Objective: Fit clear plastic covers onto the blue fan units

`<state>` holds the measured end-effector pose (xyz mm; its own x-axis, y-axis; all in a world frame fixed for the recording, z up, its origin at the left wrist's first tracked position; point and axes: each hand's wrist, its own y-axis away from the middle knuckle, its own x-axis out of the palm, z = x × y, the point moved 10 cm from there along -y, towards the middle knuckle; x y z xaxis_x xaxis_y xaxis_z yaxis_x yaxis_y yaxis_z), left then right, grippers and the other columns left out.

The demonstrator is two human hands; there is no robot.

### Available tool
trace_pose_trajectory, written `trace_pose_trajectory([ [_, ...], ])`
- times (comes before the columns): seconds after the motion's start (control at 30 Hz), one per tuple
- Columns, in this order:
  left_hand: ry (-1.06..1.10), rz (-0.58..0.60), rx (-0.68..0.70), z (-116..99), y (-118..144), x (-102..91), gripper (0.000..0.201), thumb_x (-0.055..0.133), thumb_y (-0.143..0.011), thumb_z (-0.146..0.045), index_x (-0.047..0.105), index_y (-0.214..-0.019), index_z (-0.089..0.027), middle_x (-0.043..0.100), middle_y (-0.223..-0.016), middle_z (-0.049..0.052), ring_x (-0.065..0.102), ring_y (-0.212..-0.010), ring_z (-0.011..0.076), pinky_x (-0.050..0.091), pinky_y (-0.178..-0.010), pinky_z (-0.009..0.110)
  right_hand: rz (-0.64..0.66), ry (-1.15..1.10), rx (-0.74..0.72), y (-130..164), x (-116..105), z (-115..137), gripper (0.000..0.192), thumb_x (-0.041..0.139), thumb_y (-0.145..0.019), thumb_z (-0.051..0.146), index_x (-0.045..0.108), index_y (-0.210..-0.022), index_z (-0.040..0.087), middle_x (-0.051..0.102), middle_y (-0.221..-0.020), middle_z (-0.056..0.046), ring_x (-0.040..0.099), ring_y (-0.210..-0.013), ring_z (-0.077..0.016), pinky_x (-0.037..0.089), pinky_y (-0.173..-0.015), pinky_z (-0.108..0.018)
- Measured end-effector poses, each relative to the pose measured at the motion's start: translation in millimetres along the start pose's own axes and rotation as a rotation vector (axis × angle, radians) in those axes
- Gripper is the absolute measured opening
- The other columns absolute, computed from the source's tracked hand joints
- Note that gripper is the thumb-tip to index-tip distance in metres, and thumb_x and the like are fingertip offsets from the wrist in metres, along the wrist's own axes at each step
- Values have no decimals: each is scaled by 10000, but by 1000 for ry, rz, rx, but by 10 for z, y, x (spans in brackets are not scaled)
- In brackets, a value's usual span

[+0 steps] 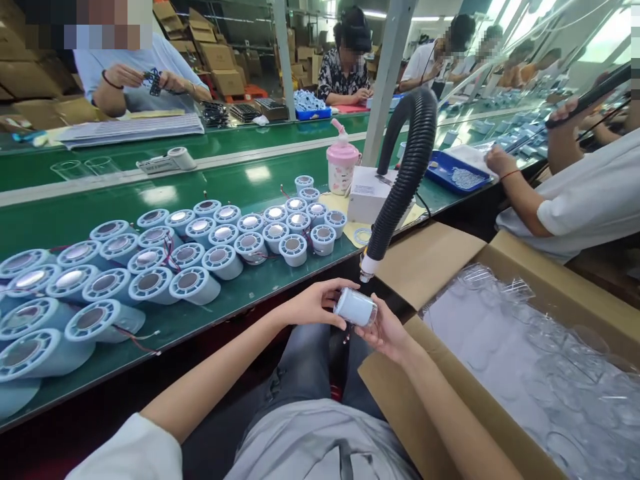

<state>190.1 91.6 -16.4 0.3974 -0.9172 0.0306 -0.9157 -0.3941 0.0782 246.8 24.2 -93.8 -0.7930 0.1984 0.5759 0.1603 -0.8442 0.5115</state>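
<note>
The green worktop (pixel 240 293) stretches away above and to the left of the fingers, its near-left end cut off by the frame edge. To the right of the fingers an open cardboard box (pixel 450 260) holds clear plastic covers (pixel 540 360) that blur into one another, so single pieces are hard to tell apart. On the worktop, up and left of the fingers, lie rows of pale blue round housings (pixel 150 267), the nearest ones cropped. A black ribbed hose (pixel 405 180) curves down, its nozzle ending just above the fingers. The left hand (pixel 315 303) and the right hand (pixel 385 330) together grip a small pale blue cylinder with a clear cap (pixel 356 308) over the lap; its long axis runs left to right, clear end pointing right, its underside hidden by fingertips.
</note>
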Motion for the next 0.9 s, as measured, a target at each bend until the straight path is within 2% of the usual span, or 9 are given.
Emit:
trace_pose_trajectory([
  [0.13,-39,-9,-40,-129,346,177,713,827,-623,-160,546,-1276,-198,599,-1218,112,601,-1085,226,502,-944,372,95,104,78,300,170,-163,687,240,-933,675,625,-874,110,599,-476,-50,471,-302,-77,282,-275,-119],
  [0.2,-10,-48,-72,-174,483,244,700,812,-651,-172,525,-1289,-202,601,-1188,98,612,-1046,209,523,-907,346,115,152,7,449,204,-135,719,379,-817,789,630,-940,127,663,-596,-71,580,-411,-120,421,-347,-164],
  [0.27,36,-83,-115,-181,591,302,699,800,-673,-182,502,-1305,-209,603,-1166,86,619,-1011,193,535,-875,321,79,307,-251,616,199,80,729,584,-716,767,585,-1160,189,709,-1009,-120,699,-773,-193,578,-627,-258],
  [0.33,89,-102,-145,-179,671,357,679,790,-696,-205,491,-1306,-212,608,-1143,77,628,-965,179,542,-844,310,47,619,-620,877,288,348,678,751,-735,544,496,-1319,313,501,-1415,-80,562,-1196,-245,502,-966,-357],
  [0.43,127,-94,-155,-197,740,429,624,762,-742,-254,497,-1307,-220,621,-1111,74,638,-918,176,545,-816,317,67,1004,-954,1196,516,428,557,717,-826,183,532,-1300,410,419,-1491,-1,412,-1349,-253,395,-1087,-421],
  [0.5,109,-81,-103,-264,758,454,635,776,-727,-240,522,-1309,-226,606,-1189,89,624,-1012,207,525,-885,338,71,906,-870,1185,491,391,514,696,-842,180,554,-1285,400,525,-1403,-15,501,-1276,-247,474,-1017,-389],
  [0.67,171,-9,-55,-302,793,527,686,748,-739,-124,502,-1362,-273,526,-1360,96,551,-1205,252,468,-1015,390,65,305,-408,1002,333,127,441,731,-814,379,611,-1238,363,702,-1092,-22,671,-990,-219,564,-871,-345],
  [0.8,306,17,-143,-138,833,555,734,721,-774,-141,416,-1425,-290,549,-1341,100,569,-1180,247,480,-984,395,32,300,-278,948,253,14,497,824,-719,256,664,-1182,343,733,-917,10,675,-785,-157,567,-765,-271],
  [0.9,350,41,-180,-17,842,586,779,733,-771,-176,370,-1452,-285,611,-1263,90,588,-1140,231,469,-973,372,13,331,-250,861,214,-46,520,838,-694,288,669,-1185,316,736,-942,-2,671,-827,-172,561,-745,-263],
])
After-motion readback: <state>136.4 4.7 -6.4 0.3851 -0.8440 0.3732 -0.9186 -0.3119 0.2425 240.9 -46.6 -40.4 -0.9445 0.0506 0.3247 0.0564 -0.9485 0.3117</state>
